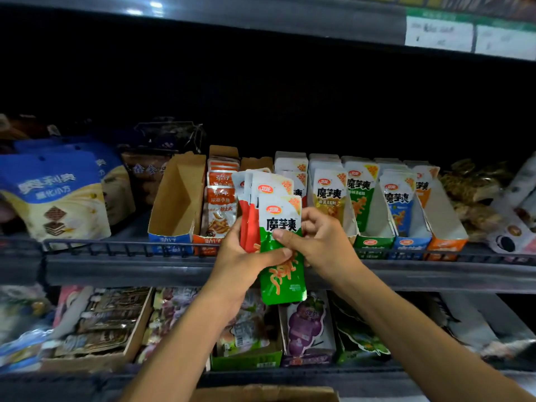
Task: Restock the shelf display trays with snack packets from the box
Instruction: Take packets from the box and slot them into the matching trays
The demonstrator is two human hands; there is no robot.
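My left hand [243,256] grips a fanned stack of snack packets in front of the middle shelf: red-and-white ones [250,224] behind and a green-and-white packet [282,274] at the front. My right hand [316,239] pinches the green packet's upper part with thumb and fingers. Behind the hands stand cardboard display trays: a green tray [374,240], a blue tray [410,242], an orange tray [446,240], each holding upright packets. The top edge of a brown cardboard box [264,393] shows at the bottom of the view.
An empty brown tray [174,204] and a tray of orange packets [221,198] stand left of my hands. Blue-and-cream bags [55,195] fill the shelf's left. A wire rail [130,246] runs along the shelf front. The lower shelf holds more trays of snacks [307,326].
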